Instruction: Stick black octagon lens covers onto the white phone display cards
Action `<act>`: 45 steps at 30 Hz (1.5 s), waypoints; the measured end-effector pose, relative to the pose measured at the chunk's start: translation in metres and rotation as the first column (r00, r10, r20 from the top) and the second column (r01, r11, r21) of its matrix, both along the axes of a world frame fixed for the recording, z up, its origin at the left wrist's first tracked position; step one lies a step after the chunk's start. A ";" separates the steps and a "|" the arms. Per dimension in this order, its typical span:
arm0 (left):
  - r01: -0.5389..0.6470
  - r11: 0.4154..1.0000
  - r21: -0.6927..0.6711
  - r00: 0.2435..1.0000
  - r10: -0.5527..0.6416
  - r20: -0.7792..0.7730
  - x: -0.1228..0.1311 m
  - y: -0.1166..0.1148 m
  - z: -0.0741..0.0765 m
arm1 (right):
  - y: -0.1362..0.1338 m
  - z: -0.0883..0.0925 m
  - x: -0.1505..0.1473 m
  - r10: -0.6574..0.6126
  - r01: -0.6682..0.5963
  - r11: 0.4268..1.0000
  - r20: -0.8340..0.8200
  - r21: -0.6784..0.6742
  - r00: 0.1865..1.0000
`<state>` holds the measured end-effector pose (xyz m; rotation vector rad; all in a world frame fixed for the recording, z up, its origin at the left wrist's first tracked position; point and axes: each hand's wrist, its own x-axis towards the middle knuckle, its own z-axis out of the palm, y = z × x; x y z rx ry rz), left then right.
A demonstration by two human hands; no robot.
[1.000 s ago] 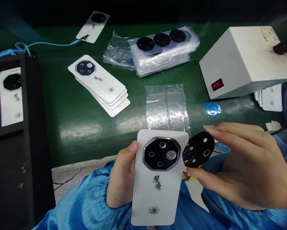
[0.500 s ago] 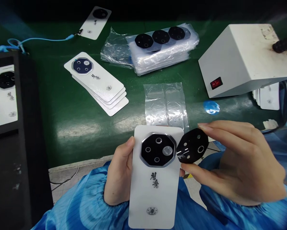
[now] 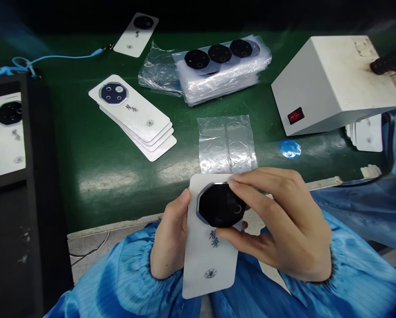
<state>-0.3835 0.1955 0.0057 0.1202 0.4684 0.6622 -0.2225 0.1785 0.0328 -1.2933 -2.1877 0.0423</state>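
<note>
In the head view, my left hand (image 3: 171,234) grips a white phone back cover (image 3: 201,269) by its left edge, thumb along the side. The cover stands nearly upright, with dark lettering and a round emblem below its silver-rimmed octagonal camera ring (image 3: 199,212). Between thumb and fingers, my right hand (image 3: 284,221) pinches a glossy black octagonal camera lens cover (image 3: 219,205) over that ring. The lens cover hides the ring's inside; whether it is seated or just above I cannot tell.
Stacked white covers (image 3: 141,119) lie at left, near a black tray (image 3: 48,198). Clear film sheets bearing black lens covers (image 3: 220,77) sit at the back. A used-looking clear film (image 3: 227,141), a blue round film (image 3: 289,149) and a white switch box (image 3: 317,88) are to the right.
My right hand has moved left, bringing the black lens cover from beside the phone back cover to over its camera ring. The back cover has tilted slightly in my left hand.
</note>
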 end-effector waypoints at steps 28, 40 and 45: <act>-0.002 1.000 0.030 0.998 0.004 -0.066 0.002 0.002 -0.002 | 0.002 -0.003 -0.001 -0.033 0.032 0.999 0.106 0.009 0.994; -0.045 0.998 -0.041 0.970 0.034 -0.240 0.005 0.003 0.004 | 0.001 -0.002 -0.002 -0.038 0.039 0.999 0.127 -0.001 0.991; -0.027 0.999 -0.036 0.975 0.018 -0.220 0.003 0.001 0.002 | -0.001 -0.002 -0.002 -0.038 0.039 0.999 0.150 -0.002 0.988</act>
